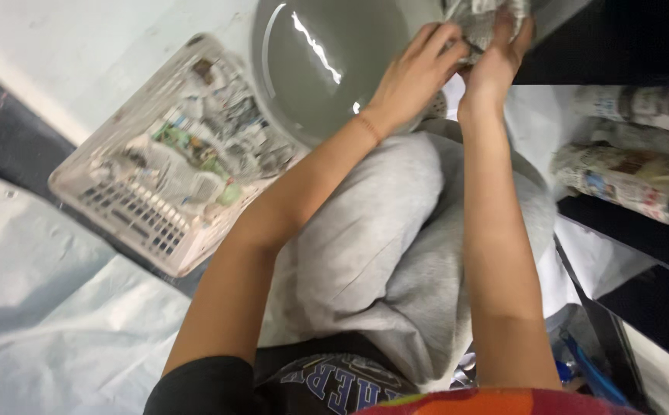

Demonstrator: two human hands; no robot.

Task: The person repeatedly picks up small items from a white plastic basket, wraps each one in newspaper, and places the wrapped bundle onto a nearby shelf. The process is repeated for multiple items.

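Observation:
My left hand [413, 73] and my right hand [498, 54] meet at the top of the view, both closed on a crumpled piece of newspaper [480, 17] held over the rim of a large grey bowl [327, 69]. The left fingers pinch the paper's left side, and the right hand wraps it from below. My knees in grey trousers [396, 230] lie under my forearms.
A white plastic basket [158, 223] holding crumpled newspaper scraps sits to the left on the floor. Rolled newspaper bundles [626, 180] lie on a dark shelf at the right. Pale sheeting [50, 307] covers the floor at lower left.

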